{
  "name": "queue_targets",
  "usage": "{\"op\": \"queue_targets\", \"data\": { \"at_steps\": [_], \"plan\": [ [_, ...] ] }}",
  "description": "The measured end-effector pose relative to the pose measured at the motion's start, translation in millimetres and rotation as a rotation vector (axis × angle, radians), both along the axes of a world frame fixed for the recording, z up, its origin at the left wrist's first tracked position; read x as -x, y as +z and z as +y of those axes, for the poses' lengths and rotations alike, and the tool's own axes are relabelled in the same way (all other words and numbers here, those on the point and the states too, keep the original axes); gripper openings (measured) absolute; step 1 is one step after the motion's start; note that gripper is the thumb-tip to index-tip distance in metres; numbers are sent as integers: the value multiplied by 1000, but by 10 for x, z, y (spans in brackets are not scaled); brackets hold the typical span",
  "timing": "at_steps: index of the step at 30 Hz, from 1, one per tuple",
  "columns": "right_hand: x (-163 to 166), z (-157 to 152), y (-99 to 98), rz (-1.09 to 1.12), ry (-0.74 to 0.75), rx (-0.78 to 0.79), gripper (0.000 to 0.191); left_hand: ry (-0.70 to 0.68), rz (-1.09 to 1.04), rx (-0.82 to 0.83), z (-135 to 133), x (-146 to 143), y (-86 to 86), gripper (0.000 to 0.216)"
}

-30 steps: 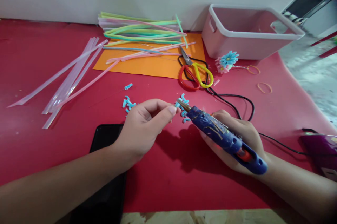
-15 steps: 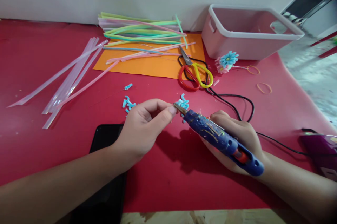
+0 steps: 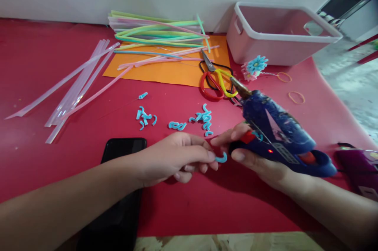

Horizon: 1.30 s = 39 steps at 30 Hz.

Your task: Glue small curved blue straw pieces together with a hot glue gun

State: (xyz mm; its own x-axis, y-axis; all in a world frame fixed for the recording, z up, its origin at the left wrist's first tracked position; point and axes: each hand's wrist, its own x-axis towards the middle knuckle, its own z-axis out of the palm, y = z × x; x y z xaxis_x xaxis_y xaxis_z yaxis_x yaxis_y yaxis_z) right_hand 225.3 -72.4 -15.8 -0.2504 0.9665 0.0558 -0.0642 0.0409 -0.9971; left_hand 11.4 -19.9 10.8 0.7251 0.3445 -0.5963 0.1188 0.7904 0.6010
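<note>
Over the desk [image 3: 191, 203], my left grip [image 3: 175, 159] holds a chenille curl [image 3: 221, 160], right grip [image 3: 262, 166] the glue gun [image 3: 276, 123]. Careless swing could burn fingers [image 3: 203, 155].

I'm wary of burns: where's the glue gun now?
In the head view, right of centre, the glue gun is in the person's right hand, its nozzle toward the scissors.

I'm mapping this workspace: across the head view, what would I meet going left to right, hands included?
Clear strips → left hand → held blue piece → glue gun → purple item.
</note>
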Motion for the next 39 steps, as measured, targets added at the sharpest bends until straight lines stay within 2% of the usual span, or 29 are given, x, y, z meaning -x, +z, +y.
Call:
{"op": "queue_targets", "data": {
  "at_steps": [2, 6, 10, 13, 16, 20, 24, 28, 31, 33, 36, 39],
  "plan": [
    [7, 17, 15, 50, 84, 68, 16, -80, 17, -17, 7, 6, -13, 13],
    [25, 52, 31, 118, 209, 181, 9, -135, 43, -49, 19, 8, -23, 15],
    [30, 65, 48, 160, 216, 209, 4, -177, 62, -103, 12, -2, -39, 19],
    [6, 52, 31, 138, 197, 228, 2, -130, 62, -153, -24, -13, -49, 17],
    [-19, 32, -8, 139, 113, 238, 3, -67, 107, -391, -96, -7, -50, 13],
    [-7, 30, -30, 215, -1, 271, 12, -5, 150, -859, -191, 20, -82, 29],
    [32, 56, -13, 230, -13, 296, 15, 135, 139, -1313, -210, 22, -149, 17],
    [38, 57, -10, 187, -6, 276, 13, 163, 99, -1510, -194, 15, -173, 6],
    [24, 37, -10, 151, -15, 261, 13, 148, 76, -1550, -190, 18, -164, 7],
    [18, 29, -3, 135, -38, 270, 15, 137, 57, -1520, -189, 21, -154, 10],
    [24, 35, 13, 117, -56, 284, 18, 106, 33, -1400, -185, 23, -126, 15],
    [45, 43, 17, 120, -70, 311, 20, 32, 80, -1213, -173, 24, -78, 19]
  ]
}}
